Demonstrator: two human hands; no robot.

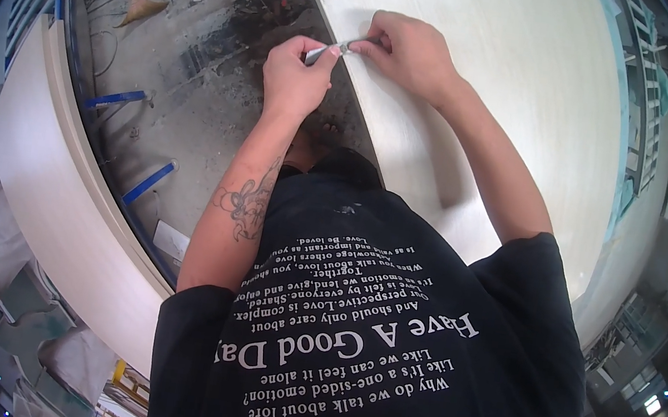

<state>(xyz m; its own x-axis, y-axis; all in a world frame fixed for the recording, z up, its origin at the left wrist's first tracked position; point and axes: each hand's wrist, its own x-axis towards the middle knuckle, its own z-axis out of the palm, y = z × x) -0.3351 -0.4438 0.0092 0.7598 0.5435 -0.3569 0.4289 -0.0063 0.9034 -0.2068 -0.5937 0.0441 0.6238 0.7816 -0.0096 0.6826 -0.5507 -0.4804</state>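
Both hands meet over the near-left edge of a large pale panel (527, 90). My left hand (297, 77) is closed, with thumb and fingers pinching a slim grey-white object (314, 56) that has a small, shiny far end. From the other side my right hand (409, 54) pinches that end, its fingers curled in and a dark bit showing between thumb and forefinger. The object's exact kind is too small to make out. My right forearm passes above the panel's surface, while my left forearm is over the floor beside it.
A second pale panel (61, 164) stands at the left, next to blue metal bars (149, 182). On the stained concrete floor (230, 35) lie cables and a broom (139, 6). A metal rack (649, 107) and light-blue sheeting (622, 69) line the right side.
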